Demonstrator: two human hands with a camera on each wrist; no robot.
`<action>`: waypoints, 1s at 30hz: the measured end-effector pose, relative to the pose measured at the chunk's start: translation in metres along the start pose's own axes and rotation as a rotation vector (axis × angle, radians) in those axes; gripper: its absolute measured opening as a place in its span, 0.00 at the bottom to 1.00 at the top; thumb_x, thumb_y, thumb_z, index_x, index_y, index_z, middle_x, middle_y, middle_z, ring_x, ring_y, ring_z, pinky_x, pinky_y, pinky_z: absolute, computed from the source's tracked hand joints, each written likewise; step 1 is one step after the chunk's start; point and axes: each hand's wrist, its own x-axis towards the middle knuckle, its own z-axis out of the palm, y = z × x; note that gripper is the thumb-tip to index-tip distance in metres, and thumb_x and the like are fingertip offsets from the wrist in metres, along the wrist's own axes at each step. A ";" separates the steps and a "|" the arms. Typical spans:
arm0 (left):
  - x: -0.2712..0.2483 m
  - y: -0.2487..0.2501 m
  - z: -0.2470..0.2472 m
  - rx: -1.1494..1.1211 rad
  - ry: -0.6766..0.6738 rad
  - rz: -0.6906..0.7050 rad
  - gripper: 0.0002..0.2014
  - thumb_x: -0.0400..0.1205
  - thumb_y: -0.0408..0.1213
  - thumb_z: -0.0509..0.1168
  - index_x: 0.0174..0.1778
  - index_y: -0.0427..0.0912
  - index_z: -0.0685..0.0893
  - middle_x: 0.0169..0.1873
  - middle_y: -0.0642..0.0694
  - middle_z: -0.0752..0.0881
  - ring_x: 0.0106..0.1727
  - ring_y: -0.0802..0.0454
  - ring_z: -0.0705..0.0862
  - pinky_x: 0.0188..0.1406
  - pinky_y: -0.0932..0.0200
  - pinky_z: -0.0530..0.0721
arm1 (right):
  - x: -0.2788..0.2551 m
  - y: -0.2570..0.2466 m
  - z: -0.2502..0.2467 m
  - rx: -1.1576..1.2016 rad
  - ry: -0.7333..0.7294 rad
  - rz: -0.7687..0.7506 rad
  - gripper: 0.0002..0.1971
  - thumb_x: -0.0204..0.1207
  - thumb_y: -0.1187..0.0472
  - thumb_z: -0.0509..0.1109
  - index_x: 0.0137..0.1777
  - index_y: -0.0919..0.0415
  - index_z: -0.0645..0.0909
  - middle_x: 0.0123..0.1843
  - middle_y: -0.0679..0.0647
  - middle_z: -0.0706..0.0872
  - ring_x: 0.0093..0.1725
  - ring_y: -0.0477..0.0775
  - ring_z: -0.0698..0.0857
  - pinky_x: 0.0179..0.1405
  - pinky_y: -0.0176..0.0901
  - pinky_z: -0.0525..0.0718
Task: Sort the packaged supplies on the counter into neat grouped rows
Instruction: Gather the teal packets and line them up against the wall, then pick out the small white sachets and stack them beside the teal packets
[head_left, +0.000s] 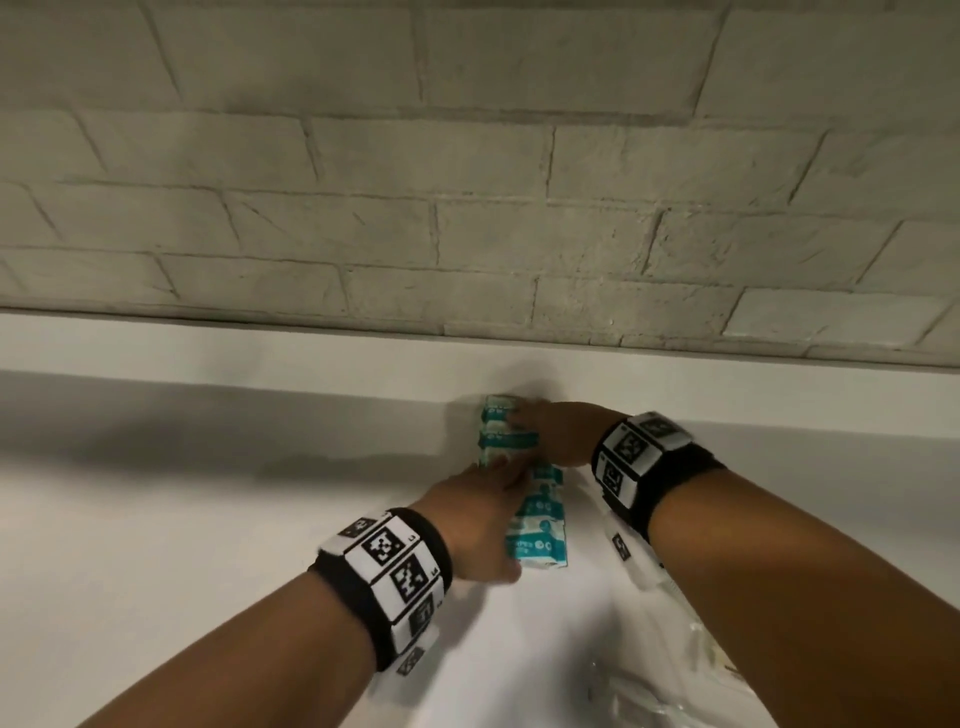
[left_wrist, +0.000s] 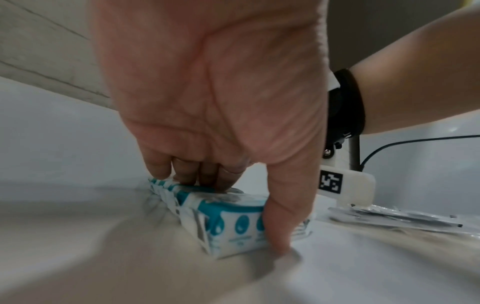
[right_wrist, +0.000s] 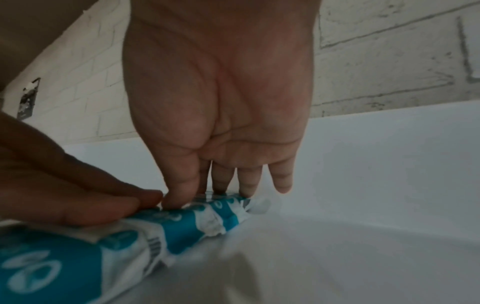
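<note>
A row of teal-and-white packets (head_left: 540, 525) runs from near to far on the white counter (head_left: 208, 519), close to the back ledge. My left hand (head_left: 493, 519) lies over the near half of the row. In the left wrist view its fingers (left_wrist: 197, 174) press on top of the packets (left_wrist: 233, 222) and the thumb stands against the near packet's side. My right hand (head_left: 540, 431) reaches to the far end; the right wrist view shows its straight fingers (right_wrist: 223, 176) touching the last packets (right_wrist: 182, 226). Neither hand lifts anything.
Clear plastic packages (head_left: 691, 649) lie on the counter at the lower right, under my right forearm, also seen flat beside the row (left_wrist: 389, 218). A low white ledge (head_left: 260, 353) and a grey brick wall (head_left: 467, 208) close off the back.
</note>
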 end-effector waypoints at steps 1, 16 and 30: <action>-0.001 0.001 -0.002 0.029 -0.011 0.003 0.46 0.71 0.49 0.70 0.83 0.50 0.54 0.80 0.47 0.64 0.74 0.43 0.72 0.67 0.55 0.76 | -0.004 0.001 -0.001 0.059 0.008 -0.001 0.27 0.84 0.55 0.63 0.81 0.59 0.63 0.79 0.61 0.69 0.77 0.63 0.70 0.78 0.54 0.66; -0.072 0.132 0.027 0.072 -0.024 0.321 0.30 0.82 0.48 0.62 0.81 0.53 0.64 0.81 0.49 0.64 0.79 0.49 0.65 0.77 0.55 0.66 | -0.249 0.058 0.051 0.019 -0.046 0.377 0.21 0.83 0.50 0.62 0.75 0.51 0.74 0.77 0.49 0.75 0.74 0.53 0.75 0.71 0.45 0.70; -0.113 0.166 0.057 0.144 -0.087 0.072 0.30 0.82 0.52 0.60 0.81 0.53 0.63 0.81 0.49 0.61 0.80 0.49 0.63 0.79 0.53 0.59 | -0.367 0.137 0.129 0.146 0.086 0.405 0.28 0.76 0.63 0.72 0.75 0.44 0.74 0.77 0.44 0.73 0.76 0.50 0.72 0.76 0.46 0.68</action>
